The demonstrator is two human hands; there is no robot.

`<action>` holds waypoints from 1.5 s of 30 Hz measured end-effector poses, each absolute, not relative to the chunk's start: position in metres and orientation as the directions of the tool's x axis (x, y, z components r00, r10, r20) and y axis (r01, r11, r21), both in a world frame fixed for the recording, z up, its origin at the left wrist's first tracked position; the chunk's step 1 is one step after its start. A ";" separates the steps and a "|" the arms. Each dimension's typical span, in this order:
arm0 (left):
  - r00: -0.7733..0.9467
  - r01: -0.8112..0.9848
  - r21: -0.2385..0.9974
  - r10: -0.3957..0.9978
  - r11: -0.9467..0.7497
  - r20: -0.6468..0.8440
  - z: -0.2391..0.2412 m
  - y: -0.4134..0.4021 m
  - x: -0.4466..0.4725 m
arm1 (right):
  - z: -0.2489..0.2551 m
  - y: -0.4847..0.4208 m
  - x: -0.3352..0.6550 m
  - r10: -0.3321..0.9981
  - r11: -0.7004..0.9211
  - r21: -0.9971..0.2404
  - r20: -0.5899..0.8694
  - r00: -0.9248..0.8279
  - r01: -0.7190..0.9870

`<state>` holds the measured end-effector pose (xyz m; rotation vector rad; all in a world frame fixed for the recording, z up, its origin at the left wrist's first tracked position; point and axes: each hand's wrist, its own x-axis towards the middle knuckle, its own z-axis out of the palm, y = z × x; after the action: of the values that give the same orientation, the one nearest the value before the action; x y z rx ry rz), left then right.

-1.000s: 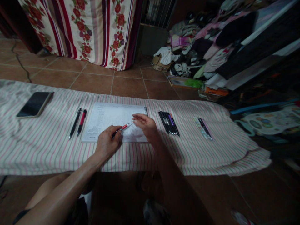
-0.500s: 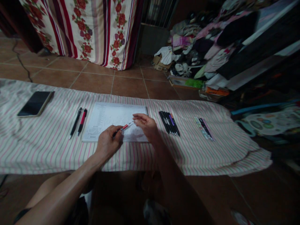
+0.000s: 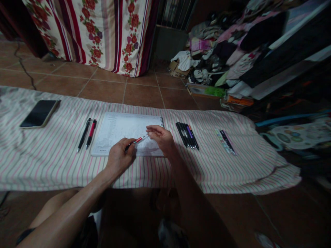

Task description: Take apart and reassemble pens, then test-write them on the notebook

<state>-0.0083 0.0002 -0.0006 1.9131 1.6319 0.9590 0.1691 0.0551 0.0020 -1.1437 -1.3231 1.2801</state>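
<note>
Striped cloth (image 3: 51,165) covers the low surface under both hands and runs well out to either side. A spiral-bound notebook (image 3: 121,129) lies open and flat directly beneath and just beyond the hands, its ruled page carrying faint marks too small to read. Left hand (image 3: 119,158) is curled closed around the rear barrel of a red pen (image 3: 137,140). Right hand (image 3: 161,137) is narrowed to a fingertip pinch at the pen's front end, with the other fingers loosely bent. The pen spans the gap between the hands, tilted, above the lower right part of the page. Whether its tip touches the paper cannot be told. A phone (image 3: 38,113) lies face up well to the left of the left hand. A row of dark pens (image 3: 187,135) lies just right of the right hand, with a small packet (image 3: 224,141) further right. Two pens (image 3: 88,135) lie side by side left of the notebook. Judgement: a firm left-hand hold on the barrel and a light, straight fingertip pinch on the front end, kept over the page, suit this work best, so that any loose part lands on paper.
</note>
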 end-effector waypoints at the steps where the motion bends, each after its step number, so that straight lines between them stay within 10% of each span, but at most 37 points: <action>1: 0.064 0.665 0.719 0.975 -0.202 0.215 -0.001 0.000 -0.008 | 0.002 0.055 0.169 0.992 0.021 -1.000 0.019 -0.127 0.017; 32: -0.058 0.446 0.895 0.998 0.011 0.016 -0.008 0.005 -0.008 | -0.004 0.057 0.165 0.999 0.001 -1.000 0.002 -0.047 -0.025; 45: -0.006 0.634 0.764 0.988 -0.117 0.156 -0.005 0.004 -0.011 | 0.002 0.053 0.166 0.998 -0.067 -0.995 -0.066 -0.011 -0.080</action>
<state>-0.0105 0.0038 -0.0049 1.7931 1.6750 0.9598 0.1655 0.0527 0.0019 -1.1940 -1.1239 1.3010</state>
